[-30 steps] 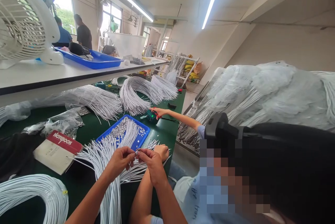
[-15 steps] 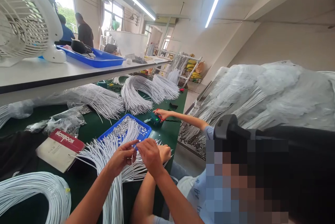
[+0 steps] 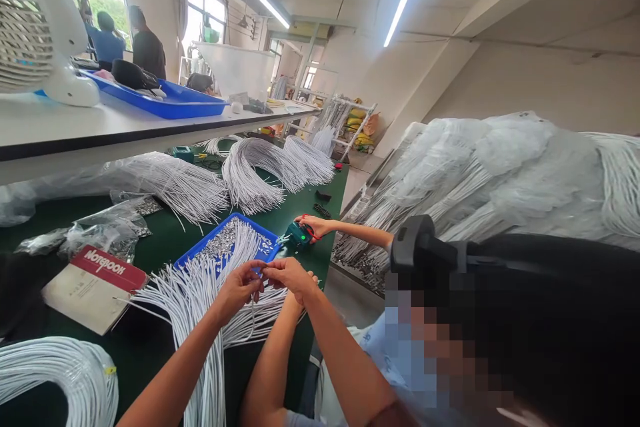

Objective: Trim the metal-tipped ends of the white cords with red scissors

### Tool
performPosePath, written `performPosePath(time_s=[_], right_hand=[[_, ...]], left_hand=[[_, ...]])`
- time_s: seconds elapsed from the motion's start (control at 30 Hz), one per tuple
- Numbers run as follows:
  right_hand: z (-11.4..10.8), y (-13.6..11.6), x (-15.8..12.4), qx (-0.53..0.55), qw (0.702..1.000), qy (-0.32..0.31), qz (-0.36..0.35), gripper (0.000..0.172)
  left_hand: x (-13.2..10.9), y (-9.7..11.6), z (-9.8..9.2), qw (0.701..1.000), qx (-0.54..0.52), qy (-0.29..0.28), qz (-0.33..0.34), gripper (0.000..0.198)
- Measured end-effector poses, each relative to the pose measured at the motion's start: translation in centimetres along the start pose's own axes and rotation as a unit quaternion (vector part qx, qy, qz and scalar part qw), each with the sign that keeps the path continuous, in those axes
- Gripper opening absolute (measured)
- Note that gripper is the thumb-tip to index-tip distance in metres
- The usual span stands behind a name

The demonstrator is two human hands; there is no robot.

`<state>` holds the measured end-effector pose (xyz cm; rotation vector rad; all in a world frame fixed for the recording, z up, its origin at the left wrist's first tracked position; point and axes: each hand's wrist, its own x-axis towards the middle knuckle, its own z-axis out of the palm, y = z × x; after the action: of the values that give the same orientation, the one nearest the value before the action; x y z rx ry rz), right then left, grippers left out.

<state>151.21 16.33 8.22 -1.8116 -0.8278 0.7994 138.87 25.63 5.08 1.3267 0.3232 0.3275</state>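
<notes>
My left hand point(image 3: 241, 288) pinches a white cable point(image 3: 251, 311), whose length hangs below the fingers. Tip to tip with it, my right hand point(image 3: 289, 276) is closed in a pinch at the cable's end; whatever small thing sits between those fingers is hidden. Under both hands spreads a fanned bundle of white cables point(image 3: 200, 320) on the green table. Just beyond, a blue tray point(image 3: 186, 255) carries many small metal parts point(image 3: 223, 240), with cable ends lying over it.
A co-worker at my right grips a green tool with red handles point(image 3: 300, 234); their other arm passes beneath mine. A notebook point(image 3: 95, 287) and a coiled cable bundle point(image 3: 65, 364) lie left. More cable bundles point(image 3: 255, 174) lie behind, below a white shelf point(image 3: 150, 130).
My fingertips have come closer together at the cable end. The co-worker's tool has turned and moved slightly relative to the tray. The whole view has shifted a little.
</notes>
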Motion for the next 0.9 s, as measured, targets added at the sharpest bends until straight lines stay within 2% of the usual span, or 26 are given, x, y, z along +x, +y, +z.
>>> performPosePath(time_s=[0.17,0.37,0.5,0.63,0.9], right_hand=[[-0.3,0.7,0.6,-0.125,0.991,0.032,-0.042,0.025],[0.4,2.2,0.4,-0.281,0.944,0.104,-0.137,0.020],[-0.1,3.4,0.4,-0.357,0.910,0.093,-0.192,0.023],[-1.1,3.9,0.9,-0.423,0.870,0.073,-0.241,0.021],[-1.8,4.9,0.6,-0.523,0.804,0.077,-0.272,0.031]], left_hand=[[0.9,-0.9,0.4,0.995,-0.090,0.003,-0.040,0.037],[2.2,-2.4,0.5,0.969,-0.214,0.002,-0.126,0.038],[3.2,-3.5,0.6,0.941,-0.289,-0.007,-0.174,0.041],[4.3,-4.6,1.3,0.922,-0.336,-0.005,-0.191,0.040],[5.1,-6.0,2.0,0.904,-0.379,-0.027,-0.196,0.037]])
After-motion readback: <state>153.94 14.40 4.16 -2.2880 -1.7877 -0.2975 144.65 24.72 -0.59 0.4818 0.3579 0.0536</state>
